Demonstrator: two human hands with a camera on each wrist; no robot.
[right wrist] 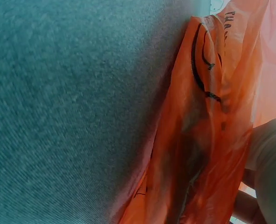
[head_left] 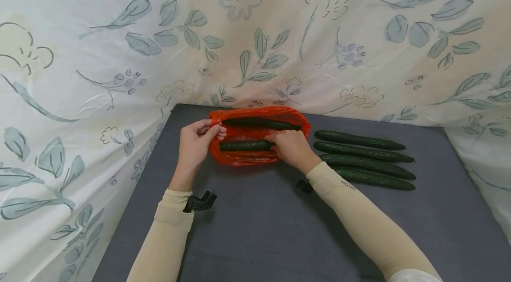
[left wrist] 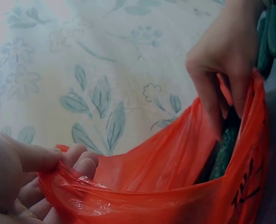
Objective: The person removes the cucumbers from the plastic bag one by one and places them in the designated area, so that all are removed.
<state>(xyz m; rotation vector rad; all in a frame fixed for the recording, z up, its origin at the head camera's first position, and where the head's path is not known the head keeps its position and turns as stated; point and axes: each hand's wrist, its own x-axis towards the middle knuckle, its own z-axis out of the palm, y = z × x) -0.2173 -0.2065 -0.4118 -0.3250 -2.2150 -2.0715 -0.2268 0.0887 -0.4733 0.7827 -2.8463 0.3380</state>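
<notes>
A red plastic bag point(head_left: 241, 160) lies with its mouth spread wide, and two dark green cucumbers are inside it. One cucumber point(head_left: 255, 123) lies along the far side; the other cucumber point(head_left: 241, 146) lies along the near side. My left hand point(head_left: 195, 140) pinches the bag's rim at its left end between thumb and fingers. Reaching down into the bag from the right, my right hand point(head_left: 293, 145) grips the near cucumber by its right end. In the right wrist view, the printed bag wall point(right wrist: 208, 130) hides the fingertips and most of what they hold.
Several cucumbers point(head_left: 367, 164) lie side by side on the dark grey table point(head_left: 247, 224), right of the bag. A floral-patterned curtain point(head_left: 255, 64) hangs close behind the table and along its sides. Black wrist cameras point(head_left: 199, 201) sit on both forearms.
</notes>
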